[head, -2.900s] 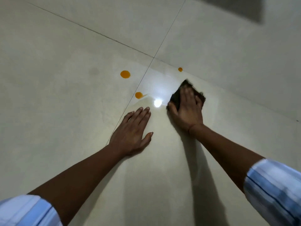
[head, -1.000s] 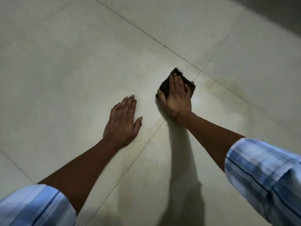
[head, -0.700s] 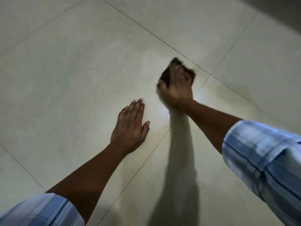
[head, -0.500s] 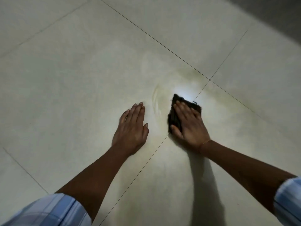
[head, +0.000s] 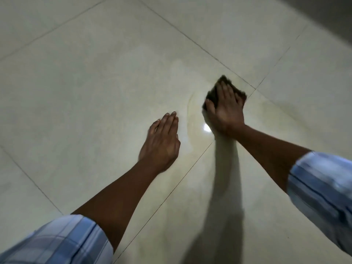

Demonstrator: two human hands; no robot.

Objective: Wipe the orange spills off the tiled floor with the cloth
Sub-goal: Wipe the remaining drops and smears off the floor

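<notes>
My right hand (head: pixel 225 109) presses a dark folded cloth (head: pixel 213 92) flat on the pale tiled floor (head: pixel 95 82), near where two grout lines cross. Most of the cloth is hidden under my fingers. My left hand (head: pixel 162 141) lies flat on the tile, palm down, fingers together, a hand's width to the left of the cloth. No orange drops show. A faint yellowish wet smear (head: pixel 190 103) curves between the hands, and another streak (head: pixel 289 111) runs to the right of the cloth.
Grout lines (head: pixel 190 42) divide the floor into large tiles. A bright light reflection (head: pixel 206 128) shines on the wet tile under my right wrist. A dark shadowed strip (head: pixel 331 16) fills the upper right corner. My arm's shadow (head: pixel 224 187) falls toward me.
The orange drops seen 2.9 s ago are gone, leaving faint smears. In the last half second my right hand has pushed the cloth away from me. My left hand stays planted.
</notes>
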